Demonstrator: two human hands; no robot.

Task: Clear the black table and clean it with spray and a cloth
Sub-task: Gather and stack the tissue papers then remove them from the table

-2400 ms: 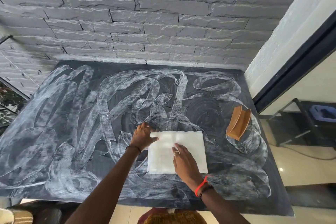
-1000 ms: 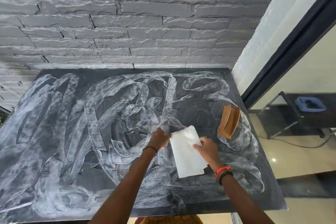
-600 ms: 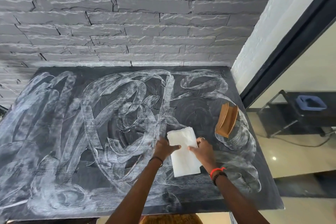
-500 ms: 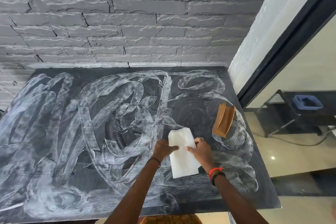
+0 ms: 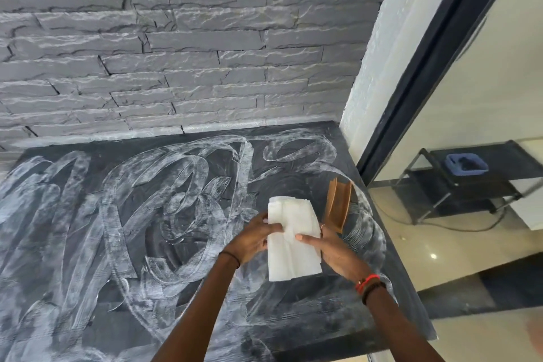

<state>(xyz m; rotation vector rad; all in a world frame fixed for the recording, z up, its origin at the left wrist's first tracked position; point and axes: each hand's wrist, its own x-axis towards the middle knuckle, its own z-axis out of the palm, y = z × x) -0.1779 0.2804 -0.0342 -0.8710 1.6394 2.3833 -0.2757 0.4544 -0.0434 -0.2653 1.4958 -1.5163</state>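
The black table (image 5: 88,244) is smeared all over with white swirling streaks. A folded white cloth (image 5: 291,247) is held above its right half, between both hands. My left hand (image 5: 252,239) grips the cloth's left edge with the thumb on top. On the right edge, my right hand (image 5: 332,253) pinches the cloth, thumb lying across its face. A brown wooden holder (image 5: 338,204) stands on the table just beyond the cloth, to the right.
A grey stone-brick wall (image 5: 191,53) runs along the table's far edge. A white pillar and dark door frame (image 5: 426,62) close off the right. Beyond it, a black rack (image 5: 470,185) holds a blue tub (image 5: 465,164) over a shiny floor with a cable.
The cloth lay spread flat on the table under both hands; it has since been folded narrower and lifted between them. The view has tilted up towards the wall.
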